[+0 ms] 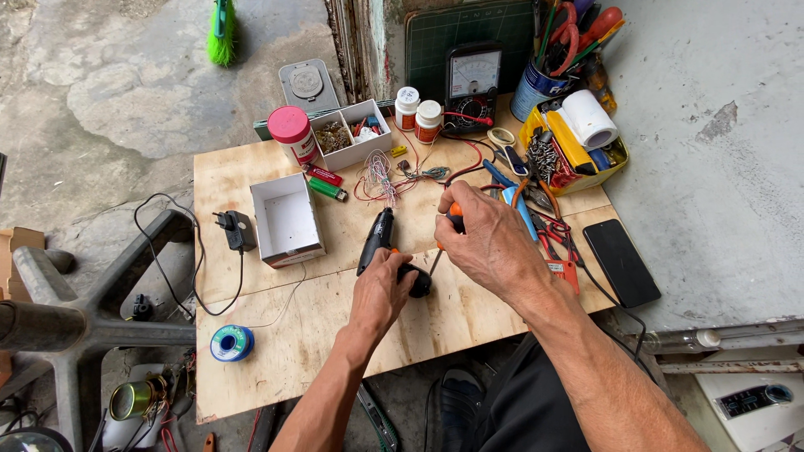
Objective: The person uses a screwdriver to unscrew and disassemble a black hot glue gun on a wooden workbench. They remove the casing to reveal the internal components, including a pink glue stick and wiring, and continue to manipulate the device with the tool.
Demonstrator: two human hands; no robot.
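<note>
Gripping a black tool (378, 238), left hand (381, 289); right hand (490, 247) holds screwdriver (448, 234).

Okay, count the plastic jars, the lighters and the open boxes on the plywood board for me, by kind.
Jars: 3, one pink-lidded, two white-capped
Lighters: 2, red and green
Open boxes: 2, the empty white box and the divided tray
Total: 7

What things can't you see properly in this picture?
- Screwdriver: the right hand wraps its orange handle; the tip is lost against the black tool.
- Black tool: its lower end sits under the left hand.
- Open white box: looks bare, its near inside wall hidden by the rim.
- Small parts in the divided tray: too small to identify.
- Green brush: cut off by the top edge.
</note>
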